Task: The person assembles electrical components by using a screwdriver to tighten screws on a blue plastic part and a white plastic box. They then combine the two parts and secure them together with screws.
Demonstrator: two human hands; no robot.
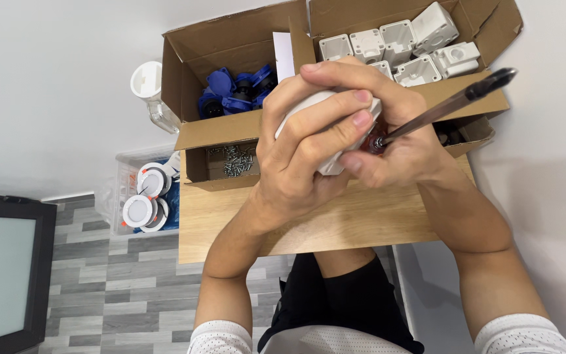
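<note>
The left hand (302, 157) wraps closed around a white plastic housing (325, 115) above the counter (335, 223); it seems light, stiff and smooth. The right hand (397, 141) has a closed grip on a screwdriver (453, 101), best held by its body sides.

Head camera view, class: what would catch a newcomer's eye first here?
First, the two hands clasped at the centre: the left hand wraps a white plastic housing, while the right hand holds a screwdriver slanting up to the right. Behind them on the wooden table stand open cardboard boxes, one with blue connectors, one with white housings, and a small box of screws.
</note>
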